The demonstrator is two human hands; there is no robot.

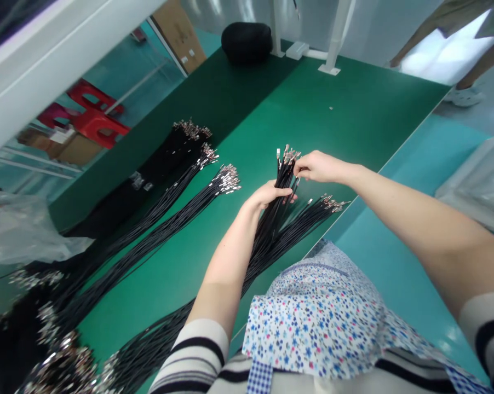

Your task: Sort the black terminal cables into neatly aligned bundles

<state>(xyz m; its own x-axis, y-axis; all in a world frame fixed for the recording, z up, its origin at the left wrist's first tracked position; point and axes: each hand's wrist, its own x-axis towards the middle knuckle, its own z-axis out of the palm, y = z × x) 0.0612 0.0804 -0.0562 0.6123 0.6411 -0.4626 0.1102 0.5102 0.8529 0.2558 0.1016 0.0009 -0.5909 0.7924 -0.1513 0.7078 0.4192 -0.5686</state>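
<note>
Presently, the cable bundle, black with metal-tipped ends, is at the centre of the frame, above the green table. Its long axis runs from lower left up to the tips at upper right. The left hand is closed around it just below the tips. The right hand approaches from the right side, thumb and finger pinched together on the bundle's edge at the tips; how many cables they hold cannot be told. The right hand is the nearer to the tips. A second bundle lies just below and right. Containers: a clear plastic bag at left, contents indeterminable; a cardboard box at upper left, beyond the table, and a smaller carton lower left of it, interiors not discernible.
</note>
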